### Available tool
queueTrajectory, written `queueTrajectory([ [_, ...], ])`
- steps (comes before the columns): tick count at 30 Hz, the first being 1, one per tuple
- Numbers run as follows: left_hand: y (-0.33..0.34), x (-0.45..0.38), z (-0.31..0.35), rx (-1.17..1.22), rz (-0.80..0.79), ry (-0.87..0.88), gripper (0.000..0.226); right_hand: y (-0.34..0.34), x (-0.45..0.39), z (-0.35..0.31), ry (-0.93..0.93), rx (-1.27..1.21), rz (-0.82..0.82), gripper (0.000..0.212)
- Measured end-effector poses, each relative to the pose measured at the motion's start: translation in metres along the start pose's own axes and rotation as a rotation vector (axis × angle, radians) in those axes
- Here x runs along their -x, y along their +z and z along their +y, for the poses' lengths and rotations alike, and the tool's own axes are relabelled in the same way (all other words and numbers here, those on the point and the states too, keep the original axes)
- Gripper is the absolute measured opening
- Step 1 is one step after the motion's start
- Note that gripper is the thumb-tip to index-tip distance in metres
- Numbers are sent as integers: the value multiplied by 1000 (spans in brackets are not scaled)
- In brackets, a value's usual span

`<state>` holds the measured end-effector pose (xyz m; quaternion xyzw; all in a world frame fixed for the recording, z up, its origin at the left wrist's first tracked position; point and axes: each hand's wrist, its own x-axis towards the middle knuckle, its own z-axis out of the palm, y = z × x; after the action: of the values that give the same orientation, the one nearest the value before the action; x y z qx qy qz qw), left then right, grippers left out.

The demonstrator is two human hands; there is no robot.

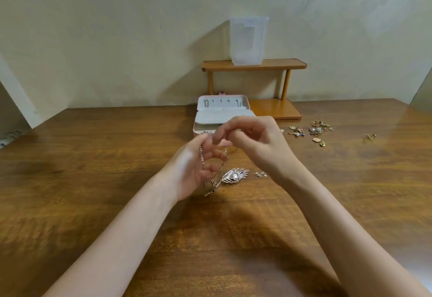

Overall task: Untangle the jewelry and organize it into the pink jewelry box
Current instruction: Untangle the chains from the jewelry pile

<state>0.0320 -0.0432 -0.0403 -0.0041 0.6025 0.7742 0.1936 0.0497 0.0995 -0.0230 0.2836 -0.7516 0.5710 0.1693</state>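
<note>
At a dark wooden table (93,179) set against a pale patterned wall, we find the sorting job still in its early stage. The pink jewelry box (211,119) stands open at the far middle of the table, its white perforated tray showing, and we can make out no pieces placed in it, though part of it is hidden behind the hands. Our left hand (198,168) curls its fingers round a silver chain (202,156), whose loose loops hang down to the table just beside a feather-shaped pendant (235,175) lying flat there. Our right hand (252,142) pinches the upper end of the same chain, working at it just in front of the box. We judge the untangling to be under way, not finished. A small chain fragment (260,174) lies near the right wrist. To the right, well apart from the box, a scatter of earrings and charms (311,131) and a lone gold piece (369,136) wait unsorted. Behind, a clear plastic container (248,40) sits on a two-tier wooden shelf (280,65).
</note>
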Motion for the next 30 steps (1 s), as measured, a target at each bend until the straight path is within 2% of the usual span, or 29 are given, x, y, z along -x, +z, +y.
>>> queueTrajectory([
  [2, 1, 1, -1, 6, -61, 3, 41, -1, 0, -3, -101, 184, -10, 33],
  [4, 1, 2, -1, 35, -146, 10, 46, -3, -2, -3, -97, 89, 13, 38],
  [6, 2, 3, -1, 60, -209, 8, 52, -5, -3, 3, -19, 1, 108, 37],
  [8, 1, 3, 0, 56, -234, 15, 54, -8, -3, 12, 151, -54, 174, 34],
  [12, -3, 4, 3, -2, -239, 37, 51, -9, 0, 25, 561, -503, -12, 29],
  [16, -5, 6, 6, -250, -141, 91, 52, -11, 1, 28, 698, -655, -135, 24],
  [18, -4, 7, 7, -298, -82, 137, 48, -10, 2, 28, 759, -701, -180, 21],
  [20, -6, 8, 9, -282, -21, 177, 38, -9, 3, 27, 788, -742, -223, 10],
  [24, -12, 6, 9, -230, 17, 187, 30, -3, 4, 25, 788, -640, -343, 30],
  [28, -8, 4, 7, -234, 5, 184, 31, -1, 7, 23, 758, -398, -444, 22],
  [30, -6, 4, 7, -212, 9, 179, 32, 2, 7, 24, 731, -291, -366, 18],
])
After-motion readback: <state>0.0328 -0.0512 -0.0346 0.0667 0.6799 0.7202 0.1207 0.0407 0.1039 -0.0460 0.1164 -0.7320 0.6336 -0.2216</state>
